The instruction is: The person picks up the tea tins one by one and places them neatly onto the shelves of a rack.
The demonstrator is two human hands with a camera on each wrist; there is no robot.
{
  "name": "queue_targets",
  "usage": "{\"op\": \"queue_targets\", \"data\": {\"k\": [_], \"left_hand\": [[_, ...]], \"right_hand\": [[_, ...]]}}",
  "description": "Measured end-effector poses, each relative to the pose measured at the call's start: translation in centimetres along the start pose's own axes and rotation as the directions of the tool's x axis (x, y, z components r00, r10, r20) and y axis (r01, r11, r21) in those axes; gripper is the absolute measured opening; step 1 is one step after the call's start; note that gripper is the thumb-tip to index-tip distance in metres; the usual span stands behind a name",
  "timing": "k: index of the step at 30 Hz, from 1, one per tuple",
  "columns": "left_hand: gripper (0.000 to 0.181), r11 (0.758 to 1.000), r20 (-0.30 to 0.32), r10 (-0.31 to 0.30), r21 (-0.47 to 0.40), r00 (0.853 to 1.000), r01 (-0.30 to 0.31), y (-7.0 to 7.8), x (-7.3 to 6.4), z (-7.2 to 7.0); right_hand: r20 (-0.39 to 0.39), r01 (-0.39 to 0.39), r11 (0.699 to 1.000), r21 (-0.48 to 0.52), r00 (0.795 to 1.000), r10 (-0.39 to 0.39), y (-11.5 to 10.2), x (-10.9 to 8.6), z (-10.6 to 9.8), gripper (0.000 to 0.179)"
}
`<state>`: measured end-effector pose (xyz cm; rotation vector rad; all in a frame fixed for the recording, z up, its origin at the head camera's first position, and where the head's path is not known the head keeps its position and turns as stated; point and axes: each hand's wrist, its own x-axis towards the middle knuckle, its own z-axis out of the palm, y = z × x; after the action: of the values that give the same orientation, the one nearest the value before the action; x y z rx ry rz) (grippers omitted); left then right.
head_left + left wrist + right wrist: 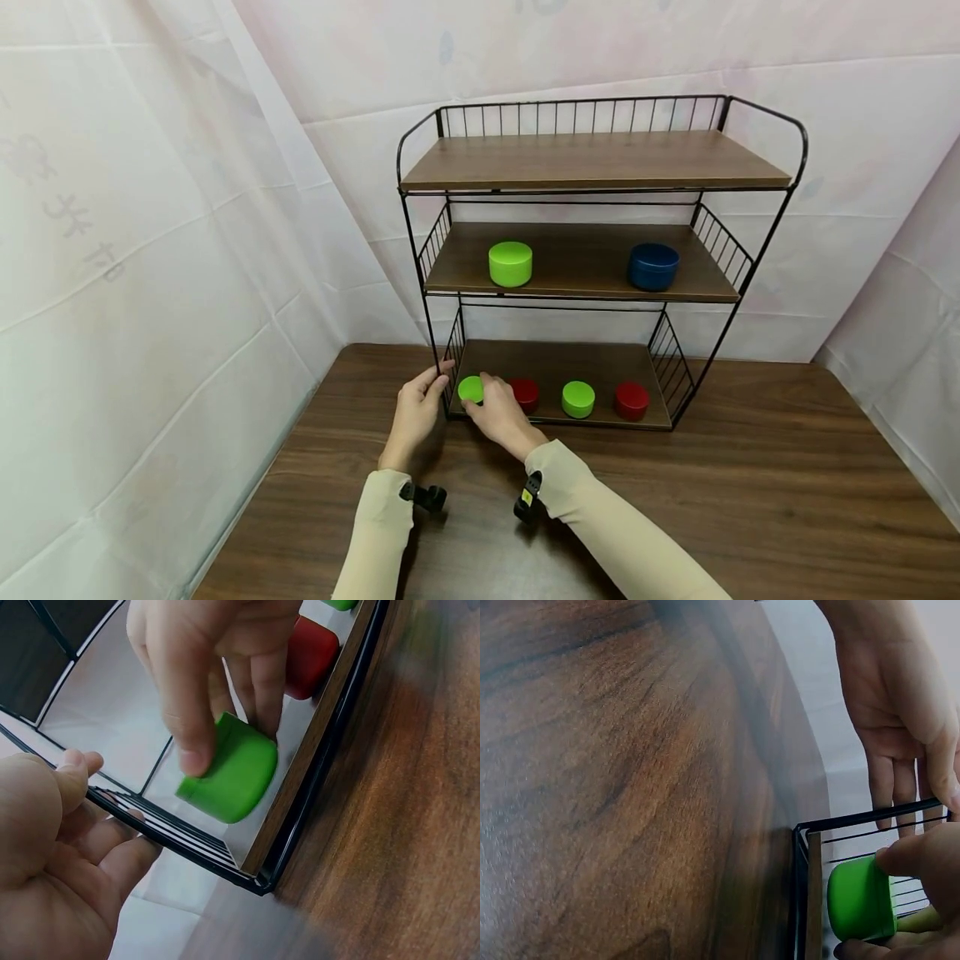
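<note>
My left hand [416, 410] grips the black front left post [430, 329] of a three-tier shelf rack, thumb on one side and fingers on the other. Beside it, my right hand [502, 414] pinches a small green round tin [470, 389] at the left end of the bottom shelf. In the left wrist view the thumb lies on one side of this green tin [240, 776] and the fingers on the other. A red round tin [525, 395] sits just right of that hand, partly covered by it. Farther right stand another small green tin [577, 400] and a red tin [632, 401].
The middle shelf [577, 258] carries a larger green tin [510, 264] and a dark blue tin [653, 267]. Above is the wooden top shelf [592, 160] with a wire rail. The rack stands on a brown wooden table [787, 467], with white cloth [187, 250] hanging behind and at the sides.
</note>
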<state>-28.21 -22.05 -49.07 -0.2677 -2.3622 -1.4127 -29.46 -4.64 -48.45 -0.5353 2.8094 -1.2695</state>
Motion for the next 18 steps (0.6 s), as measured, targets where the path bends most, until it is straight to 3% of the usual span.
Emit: {"op": "queue_targets", "data": {"k": [10,18], "left_hand": [[0.032,0.999,0.025,-0.004,-0.049,1.0,0.005,0.04,-0.04,-0.02],[0.033,1.0,0.021,0.0,-0.027,1.0,0.001,-0.03,0.07,-0.1]], "right_hand": [[-0.014,-0.005,1.0,-0.002,1.0,0.005,0.33,-0.02,0.12,0.063],[-0.009,0.033,0.999,-0.01,0.999,-0.033,0.43,-0.54,0.33,0.063]]}}
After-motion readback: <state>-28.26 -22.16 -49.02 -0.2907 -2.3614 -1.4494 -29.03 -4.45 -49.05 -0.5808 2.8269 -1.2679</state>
